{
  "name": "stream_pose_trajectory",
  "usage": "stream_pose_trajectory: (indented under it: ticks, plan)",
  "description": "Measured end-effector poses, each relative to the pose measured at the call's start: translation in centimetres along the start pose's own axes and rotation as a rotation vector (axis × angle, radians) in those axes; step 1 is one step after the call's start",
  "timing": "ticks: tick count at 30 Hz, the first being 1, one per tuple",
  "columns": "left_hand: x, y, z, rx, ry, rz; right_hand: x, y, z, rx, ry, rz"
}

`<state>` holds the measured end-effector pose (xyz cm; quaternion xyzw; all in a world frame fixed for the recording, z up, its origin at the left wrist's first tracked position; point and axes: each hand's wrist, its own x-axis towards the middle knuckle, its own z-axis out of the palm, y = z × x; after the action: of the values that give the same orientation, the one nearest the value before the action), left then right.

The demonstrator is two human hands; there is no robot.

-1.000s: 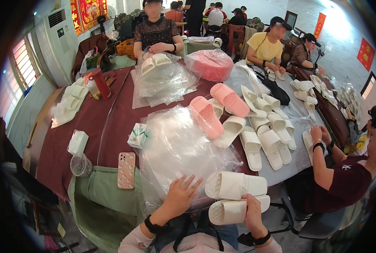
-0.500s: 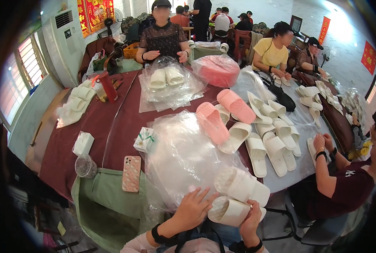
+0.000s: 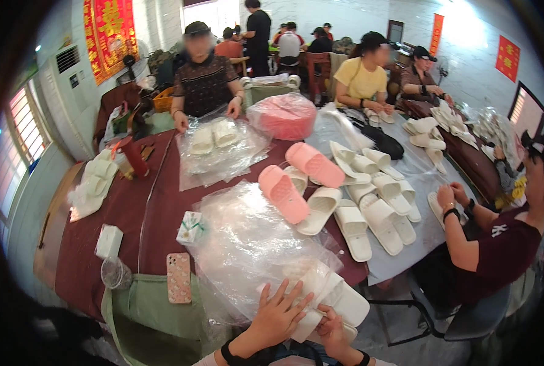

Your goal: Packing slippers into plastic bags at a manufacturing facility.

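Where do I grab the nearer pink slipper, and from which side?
Take the pink slipper by its strap, probably from above and the left: the strap arches over the sole, and clear bags lie low on that side, while white slippers crowd the right.

The bare left hand (image 3: 281, 312) and bare right hand (image 3: 333, 332) hide parts of the white open-toed slide slippers (image 3: 349, 305). The lower edge cuts off both forearms (image 3: 245, 343). The dark right rim swallows part of the maroon-shirted co-worker (image 3: 510, 247).
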<state>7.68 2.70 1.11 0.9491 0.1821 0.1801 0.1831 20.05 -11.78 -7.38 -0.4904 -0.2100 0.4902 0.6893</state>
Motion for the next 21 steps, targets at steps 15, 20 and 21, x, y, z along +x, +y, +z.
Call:
stream_pose_trajectory:
  ticks: [15, 20, 21]
  plan:
    - [-0.2, 0.7, 0.0, 0.072, -0.038, 0.259, 1.1, -3.0, 3.5, 0.378, -0.074, 0.076]
    - [-0.6, 0.4, 0.0, 0.048, 0.085, 0.301, 0.8, -4.1, 5.6, 0.459, -0.063, 0.090]
    - [-0.5, 1.1, -0.8, -0.026, 0.098, 0.255, 1.2, -2.2, 4.3, 0.424, -0.067, 0.075]
